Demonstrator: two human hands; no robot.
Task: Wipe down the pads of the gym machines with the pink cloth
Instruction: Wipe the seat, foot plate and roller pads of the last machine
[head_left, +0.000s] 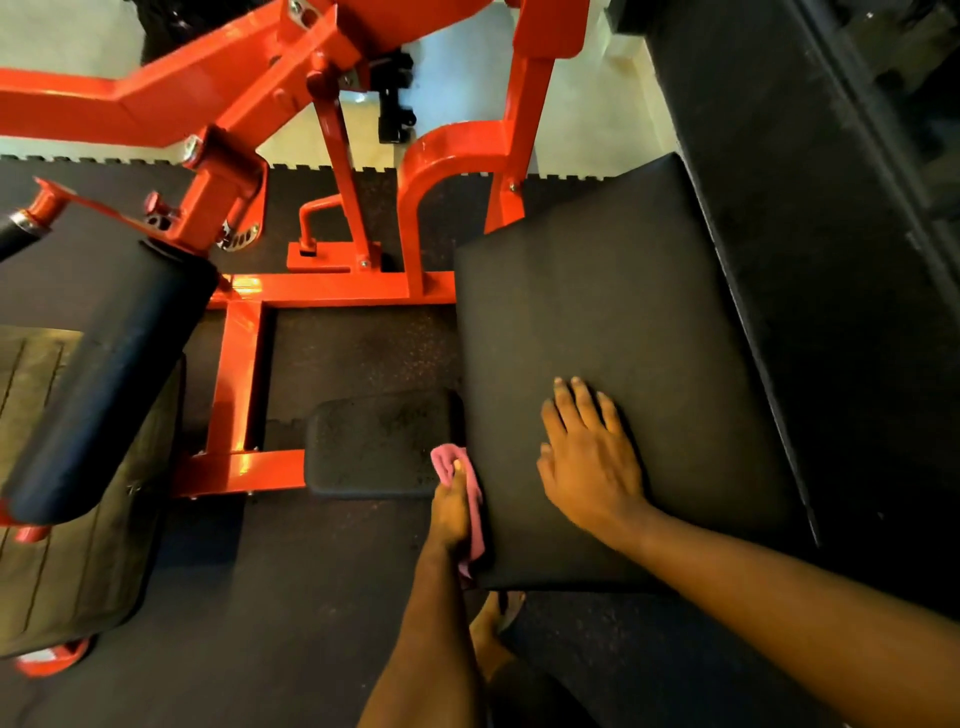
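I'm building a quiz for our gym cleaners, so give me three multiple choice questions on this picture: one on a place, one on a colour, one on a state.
1. Where is the pink cloth? A) on the floor B) against the left edge of the large seat pad C) over the roller pad
2. What colour is the machine frame? A) blue B) orange-red C) white
3. How is the right hand? A) flat on the large seat pad B) gripping the cloth C) clenched in the air
Answers: 1 B, the left hand holds it there; 2 B, every bar is orange-red; 3 A, fingers straight on the pad.
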